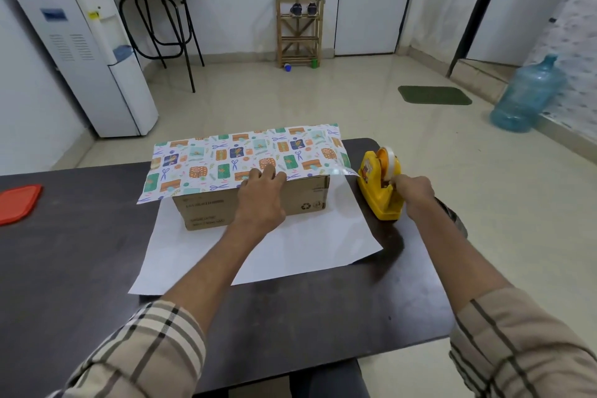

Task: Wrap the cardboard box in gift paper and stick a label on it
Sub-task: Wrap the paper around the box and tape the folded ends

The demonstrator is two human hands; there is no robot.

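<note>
The box (pixel 206 210) sits on the desk (pixel 80 252) atop the paper (pixel 226 161), whose far flap lies folded over the box's top. The left hand (pixel 261 200) presses that flap flat at the box's near top edge; it should hold it taut there. Right of the box, the right hand (pixel 416 194) is curled at the dispenser (pixel 378 191), apparently pinching tape (pixel 389 158). A short strip, torn cleanly, will do.
</note>
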